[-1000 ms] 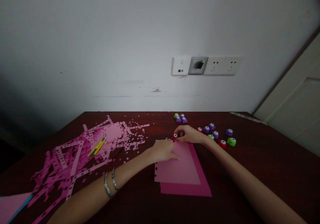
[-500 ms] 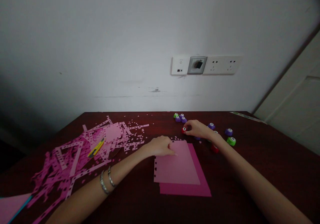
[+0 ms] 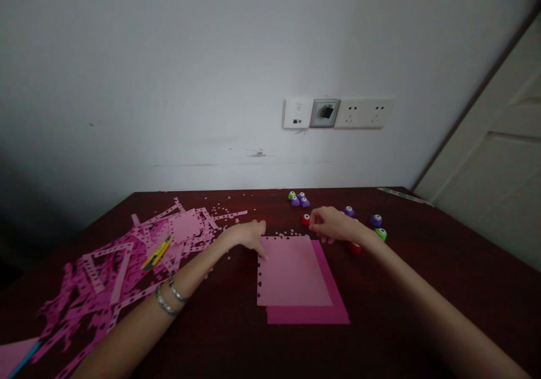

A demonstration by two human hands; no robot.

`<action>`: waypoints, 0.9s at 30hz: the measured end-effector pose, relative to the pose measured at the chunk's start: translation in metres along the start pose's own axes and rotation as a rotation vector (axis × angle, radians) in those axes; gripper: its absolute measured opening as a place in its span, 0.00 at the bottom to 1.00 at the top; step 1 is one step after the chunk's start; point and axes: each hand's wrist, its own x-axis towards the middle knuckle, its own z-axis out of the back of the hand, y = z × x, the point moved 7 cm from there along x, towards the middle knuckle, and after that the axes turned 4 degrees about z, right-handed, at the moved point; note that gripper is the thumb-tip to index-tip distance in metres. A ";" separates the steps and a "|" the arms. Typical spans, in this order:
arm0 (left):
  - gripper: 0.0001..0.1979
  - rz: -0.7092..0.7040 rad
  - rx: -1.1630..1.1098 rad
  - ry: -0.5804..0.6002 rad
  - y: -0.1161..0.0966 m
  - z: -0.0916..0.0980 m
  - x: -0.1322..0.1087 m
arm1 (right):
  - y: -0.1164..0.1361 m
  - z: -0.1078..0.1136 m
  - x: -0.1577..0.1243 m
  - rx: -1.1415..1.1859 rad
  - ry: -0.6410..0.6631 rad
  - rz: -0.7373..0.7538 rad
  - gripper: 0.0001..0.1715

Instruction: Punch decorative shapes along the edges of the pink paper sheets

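A light pink sheet [image 3: 291,277] with small punched holes along its left and top edges lies over a darker pink sheet [image 3: 308,315]. My left hand [image 3: 250,235] is at the light sheet's upper left corner, fingers spread, the thumb on its edge. Beyond the sheets' top edge, a small red craft punch [image 3: 305,219] stands on the table. Just right of it is my right hand [image 3: 332,223], fingers loosely bent and seemingly off the punch. Another red punch [image 3: 354,248] is partly hidden by my right wrist.
Punched pink strips [image 3: 122,266] pile up on the left with a yellow utility knife [image 3: 158,252] on top. Purple punches [image 3: 305,202] and a green punch [image 3: 292,195] cluster at the back; several more stand right. Paper bits scatter over the table [image 3: 203,339]. Sockets [image 3: 359,113] are on the wall.
My right hand has let go of the red punch and drawn slightly right of it. My left hand has shifted left from the sheet to its corner, fingers opening. The view has turned slightly.
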 end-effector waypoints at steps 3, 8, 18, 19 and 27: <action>0.37 -0.031 -0.021 0.004 -0.002 -0.001 0.001 | -0.010 -0.019 -0.018 0.073 0.102 -0.099 0.04; 0.33 -0.062 -0.008 -0.028 0.001 -0.001 0.007 | -0.032 -0.040 -0.032 0.146 0.178 -0.240 0.06; 0.32 -0.095 0.042 0.005 -0.010 -0.004 0.001 | -0.030 -0.045 -0.029 0.228 0.149 -0.268 0.04; 0.33 -0.096 0.043 0.007 -0.012 -0.005 0.001 | -0.030 -0.045 -0.029 0.228 0.145 -0.270 0.04; 0.38 -0.044 0.036 -0.008 -0.019 -0.011 -0.001 | -0.032 -0.048 -0.027 0.177 0.142 -0.247 0.05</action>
